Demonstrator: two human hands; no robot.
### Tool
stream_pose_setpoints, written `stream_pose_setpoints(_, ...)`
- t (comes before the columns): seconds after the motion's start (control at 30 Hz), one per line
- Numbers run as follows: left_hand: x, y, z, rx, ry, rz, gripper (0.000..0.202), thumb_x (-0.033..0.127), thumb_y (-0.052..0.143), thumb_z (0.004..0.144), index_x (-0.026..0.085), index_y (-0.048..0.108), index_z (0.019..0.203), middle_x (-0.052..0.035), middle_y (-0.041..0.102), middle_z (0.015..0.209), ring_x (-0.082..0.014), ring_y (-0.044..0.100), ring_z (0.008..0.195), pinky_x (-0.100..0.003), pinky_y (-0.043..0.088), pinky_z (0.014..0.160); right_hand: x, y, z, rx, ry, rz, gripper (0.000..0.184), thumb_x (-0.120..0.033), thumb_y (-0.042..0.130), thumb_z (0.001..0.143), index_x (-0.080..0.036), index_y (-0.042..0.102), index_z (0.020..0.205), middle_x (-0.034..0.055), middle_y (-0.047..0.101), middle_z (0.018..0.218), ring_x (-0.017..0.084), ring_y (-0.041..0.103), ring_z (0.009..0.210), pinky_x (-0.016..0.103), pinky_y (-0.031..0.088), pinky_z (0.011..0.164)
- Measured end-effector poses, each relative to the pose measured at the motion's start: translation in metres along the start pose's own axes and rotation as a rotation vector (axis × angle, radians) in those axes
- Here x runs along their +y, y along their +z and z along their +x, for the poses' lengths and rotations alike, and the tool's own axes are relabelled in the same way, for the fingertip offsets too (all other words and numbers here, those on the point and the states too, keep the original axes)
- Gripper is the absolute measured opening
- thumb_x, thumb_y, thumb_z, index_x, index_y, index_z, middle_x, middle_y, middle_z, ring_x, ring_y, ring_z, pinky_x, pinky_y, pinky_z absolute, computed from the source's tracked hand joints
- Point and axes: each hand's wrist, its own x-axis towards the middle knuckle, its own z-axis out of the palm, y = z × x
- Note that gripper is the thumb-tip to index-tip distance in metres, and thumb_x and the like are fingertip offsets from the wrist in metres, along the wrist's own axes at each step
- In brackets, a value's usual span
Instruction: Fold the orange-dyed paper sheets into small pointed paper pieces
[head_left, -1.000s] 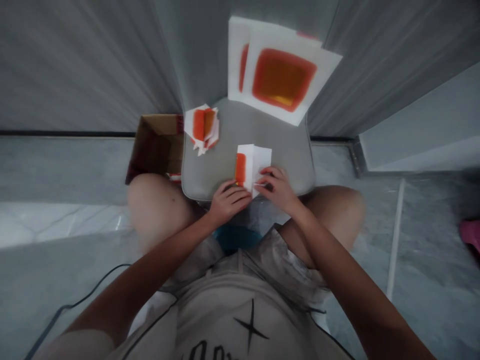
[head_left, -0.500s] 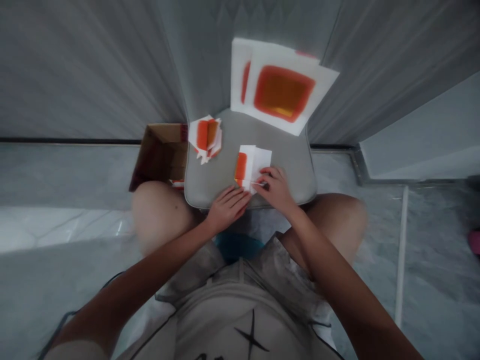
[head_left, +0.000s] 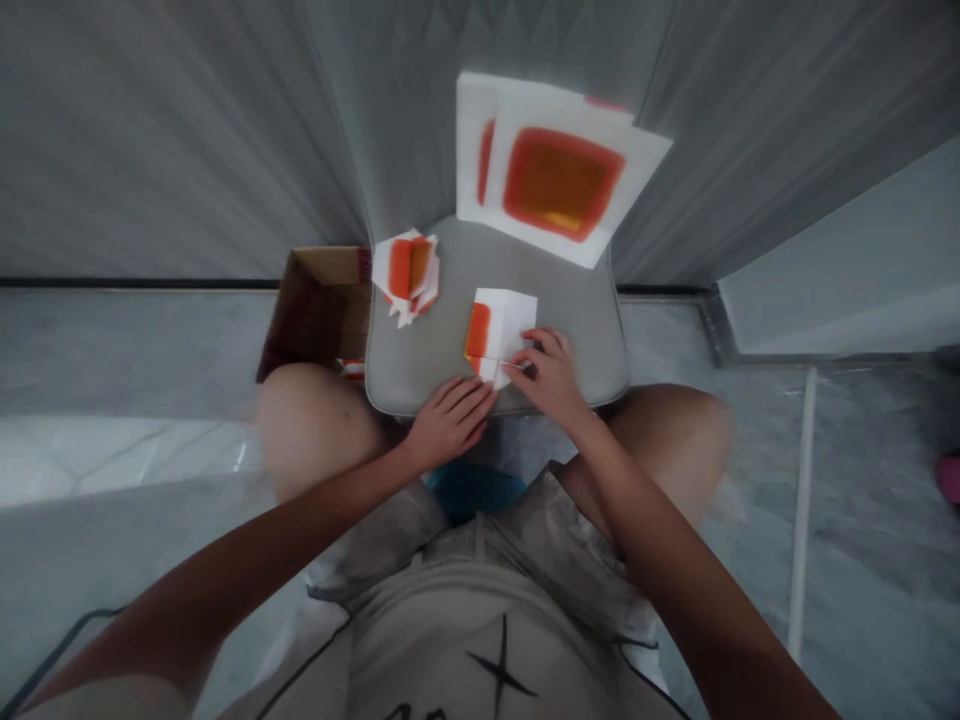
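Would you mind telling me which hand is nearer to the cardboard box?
The left hand is nearer, to the right of the cardboard box. The right hand lies farther right, past the left hand.

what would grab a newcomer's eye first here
The vivid orange-red squares stand out first: a large one on the white sheets at the far end of the grey padded seat, and smaller patches on a little heap of folded paper near its far left corner. Closer in, the left hand and right hand meet at a folded white piece with an orange band by the seat's near edge.
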Motion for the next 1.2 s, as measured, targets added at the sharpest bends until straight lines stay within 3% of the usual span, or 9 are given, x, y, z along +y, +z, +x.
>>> stream_pose_setpoints(0.23,0.0048,0.0036,0.0045,0.024,0.002,0.084,0.059,0.026,0.055,0.101,0.017,0.046,0.159,-0.0129,0.058,0.154,-0.0308,0.050,0.148,-0.054,0.036,0.128,-0.0006,0.0043,0.0007,-0.007,0.028,-0.027,0.018,-0.040,0.073,0.092,-0.025,0.073,0.083,0.0114,0.064,0.128,0.036,0.049,0.131,0.060,0.042,0.113)
stream_pose_setpoints(0.4,0.0044,0.0043,0.0051,0.004,0.002,0.067,0.062,0.024,0.052,0.101,0.016,0.041,0.162,-0.0108,0.050,0.161,-0.0291,0.043,0.153,-0.053,0.032,0.131,-0.0004,0.0052,0.0006,-0.013,0.025,-0.037,0.016,-0.039,0.074,0.091,-0.024,0.072,0.084,0.0119,0.063,0.129,0.036,0.048,0.131,0.059,0.042,0.111)
stream_pose_setpoints(0.93,0.0070,0.0029,0.0079,-0.045,-0.045,0.075,0.060,0.029,0.051,0.102,0.021,0.044,0.161,-0.0067,0.048,0.163,-0.0279,0.043,0.153,-0.051,0.032,0.129,-0.0015,0.0082,0.0002,-0.045,0.046,-0.167,0.023,-0.044,0.068,0.094,-0.021,0.071,0.091,0.0140,0.061,0.134,0.034,0.046,0.133,0.053,0.040,0.111)
stream_pose_setpoints(1.03,0.0074,0.0023,0.0086,-0.054,-0.043,0.085,0.060,0.030,0.051,0.102,0.021,0.043,0.161,-0.0064,0.049,0.162,-0.0280,0.044,0.153,-0.051,0.031,0.129,-0.0007,0.0099,-0.0005,-0.019,0.032,-0.163,0.025,-0.045,0.066,0.096,-0.021,0.070,0.098,0.0142,0.062,0.133,0.035,0.047,0.132,0.053,0.040,0.112)
stream_pose_setpoints(1.2,0.0073,0.0029,0.0088,-0.062,-0.041,0.092,0.061,0.033,0.052,0.102,0.021,0.043,0.162,-0.0063,0.050,0.162,-0.0285,0.043,0.153,-0.051,0.031,0.130,-0.0067,0.0051,-0.0057,0.022,-0.026,-0.164,0.040,-0.049,0.058,0.101,-0.020,0.065,0.127,0.0159,0.060,0.137,0.034,0.046,0.135,0.054,0.039,0.115)
